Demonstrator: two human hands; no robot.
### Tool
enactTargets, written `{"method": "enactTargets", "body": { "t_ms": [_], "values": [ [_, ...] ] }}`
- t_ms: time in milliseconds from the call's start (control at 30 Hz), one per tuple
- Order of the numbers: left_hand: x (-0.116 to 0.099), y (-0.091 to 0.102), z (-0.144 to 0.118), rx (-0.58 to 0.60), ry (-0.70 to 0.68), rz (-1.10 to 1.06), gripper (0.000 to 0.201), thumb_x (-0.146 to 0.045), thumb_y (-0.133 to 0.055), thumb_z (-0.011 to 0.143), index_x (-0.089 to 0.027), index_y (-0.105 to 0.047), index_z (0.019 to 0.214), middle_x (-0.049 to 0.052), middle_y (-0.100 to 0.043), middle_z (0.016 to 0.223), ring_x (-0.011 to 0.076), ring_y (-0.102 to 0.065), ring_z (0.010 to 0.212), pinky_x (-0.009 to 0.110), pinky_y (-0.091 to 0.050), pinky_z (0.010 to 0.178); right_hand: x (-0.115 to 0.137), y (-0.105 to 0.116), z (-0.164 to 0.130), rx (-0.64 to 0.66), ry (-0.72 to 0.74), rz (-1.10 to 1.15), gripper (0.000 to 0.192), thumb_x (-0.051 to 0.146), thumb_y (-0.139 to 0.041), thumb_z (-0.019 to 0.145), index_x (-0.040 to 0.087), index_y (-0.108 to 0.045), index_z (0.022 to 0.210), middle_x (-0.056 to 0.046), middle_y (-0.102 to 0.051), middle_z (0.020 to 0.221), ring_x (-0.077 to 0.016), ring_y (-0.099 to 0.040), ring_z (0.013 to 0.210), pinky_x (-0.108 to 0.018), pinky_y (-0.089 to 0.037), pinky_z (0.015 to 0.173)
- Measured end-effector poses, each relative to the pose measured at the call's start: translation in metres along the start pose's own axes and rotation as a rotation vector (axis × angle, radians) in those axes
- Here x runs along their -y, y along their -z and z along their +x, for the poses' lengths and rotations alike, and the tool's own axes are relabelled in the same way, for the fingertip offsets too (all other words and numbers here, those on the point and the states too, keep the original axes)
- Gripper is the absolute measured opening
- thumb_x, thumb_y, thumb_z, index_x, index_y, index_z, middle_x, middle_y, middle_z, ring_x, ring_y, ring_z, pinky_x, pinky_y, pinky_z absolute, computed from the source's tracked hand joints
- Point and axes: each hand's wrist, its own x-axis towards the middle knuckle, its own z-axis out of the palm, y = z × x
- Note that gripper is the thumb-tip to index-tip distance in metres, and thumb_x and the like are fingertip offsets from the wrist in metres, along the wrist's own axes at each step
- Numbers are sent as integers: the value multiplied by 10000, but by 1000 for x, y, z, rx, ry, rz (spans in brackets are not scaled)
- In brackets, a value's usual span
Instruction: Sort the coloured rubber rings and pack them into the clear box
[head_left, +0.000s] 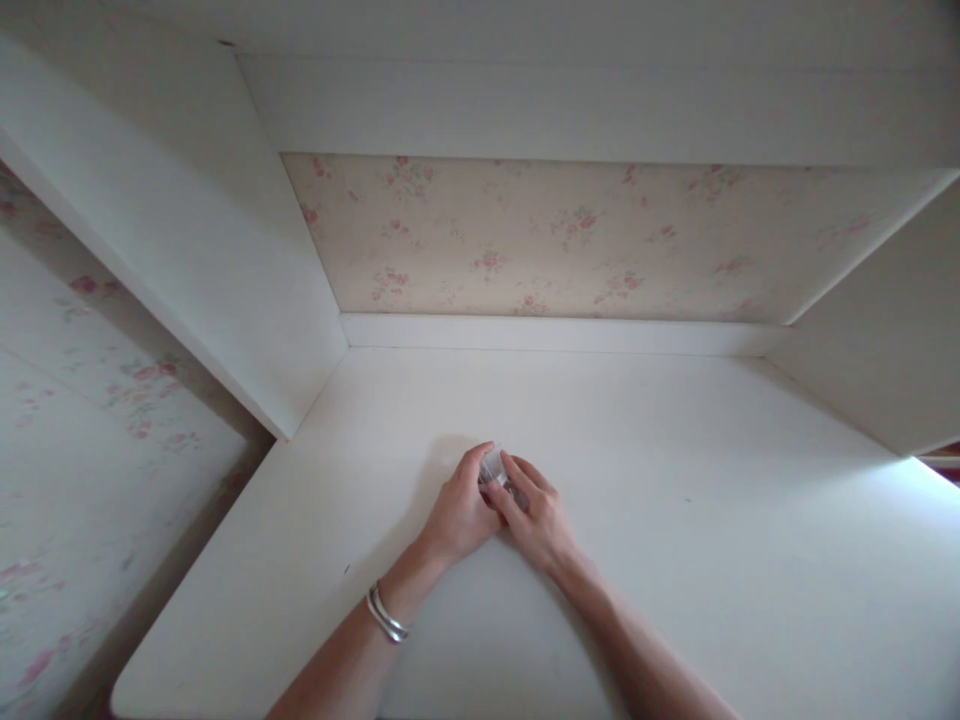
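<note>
Between my two hands is a small clear, shiny object (493,466), perhaps a plastic case or packet; the fingers cover much of it and its kind cannot be made out. My left hand (463,508) curls around its left side, thumb and fingers closed on it. From the right, my right hand (534,510) grips it too, with fingers laid over its top and right edge. Both hands are close together over the white desk (600,440). A silver bangle (387,613) circles my left wrist.
White side panels (225,230) rise at the left and right of the desk, with a shelf (570,110) above. Floral wallpaper (517,240) covers the back wall over a low white ledge (555,334). A tiny dark mark (346,570) lies on the desk's left part.
</note>
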Motion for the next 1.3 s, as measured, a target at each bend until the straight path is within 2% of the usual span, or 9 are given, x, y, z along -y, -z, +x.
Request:
{"method": "enactTargets", "body": {
  "t_ms": [133, 300, 433, 500, 600, 833, 967, 1167, 1300],
  "values": [
    [2, -4, 2, 24, 45, -92, 744, -176, -700, 671, -225, -353, 1327, 101, -570, 1232, 215, -616, 1015, 347, -521, 873, -4, 1, 0, -19, -16, 41, 468, 474, -464, 897, 261, -532, 1309, -91, -544, 1294, -255, -526, 1167, -407, -424, 993],
    [3, -2, 3, 1, 94, -164, 791, -191, -770, 601, -227, -371, 1284, 86, -587, 1159, 191, -634, 940, 315, -540, 804, -14, 17, 8, -98, -150, 197, 482, 512, -378, 924, 272, -512, 1320, -72, -605, 1210, -237, -577, 1090, -413, -447, 951],
    [6, 9, 16, -51, 91, -159, 797, -188, -744, 638, -226, -326, 1315, 92, -558, 1180, 171, -635, 927, 318, -529, 815, -24, 25, 13, -127, -198, 276, 521, 546, -429, 895, 262, -504, 1325, -79, -528, 1316, -239, -533, 1149, -405, -423, 981],
    [11, 22, 31, -105, 48, -52, 794, -179, -731, 640, -218, -321, 1319, 96, -539, 1196, 177, -620, 962, 338, -510, 859, -28, 23, 15, -152, -209, 304, 534, 552, -432, 891, 247, -508, 1322, -91, -514, 1331, -243, -509, 1179, -410, -408, 999],
    [18, 51, 59, -194, -38, 291, 757, -169, -720, 620, -202, -372, 1291, 105, -474, 1285, 220, -524, 1140, 381, -420, 997, -29, 20, 15, -174, -209, 321, 529, 552, -434, 889, 241, -525, 1307, -107, -539, 1298, -247, -531, 1147, -420, -423, 981],
    [21, 113, 108, -41, -69, 836, 698, -79, -549, 692, -212, -340, 1344, 113, -372, 1408, 264, -557, 1106, 401, -458, 936, -22, 20, 14, -159, -185, 346, 489, 536, -449, 887, 261, -549, 1279, -101, -551, 1263, -232, -573, 1052, -395, -470, 900],
    [24, 124, 116, 98, -153, 973, 632, -29, -472, 738, -236, -375, 1327, 81, -352, 1446, 272, -510, 1163, 407, -439, 933, -22, 21, 15, -164, -185, 378, 476, 532, -461, 883, 270, -554, 1270, -99, -542, 1269, -225, -576, 1036, -393, -461, 908],
    [20, 129, 121, 199, -220, 1064, 512, -43, -416, 824, -309, -462, 1259, 32, -358, 1454, 263, -518, 1107, 427, -463, 877, -23, 23, 15, -132, -217, 349, 506, 542, -452, 885, 262, -523, 1299, -95, -511, 1298, -215, -562, 1066, -388, -437, 953],
    [9, 132, 117, 157, -199, 1077, 540, -29, -393, 831, -298, -435, 1297, 39, -318, 1478, 282, -483, 1168, 453, -454, 909, -26, 22, 15, -141, -218, 344, 528, 538, -495, 863, 252, -510, 1307, -102, -499, 1302, -213, -563, 1054, -393, -451, 941]
  ]
}}
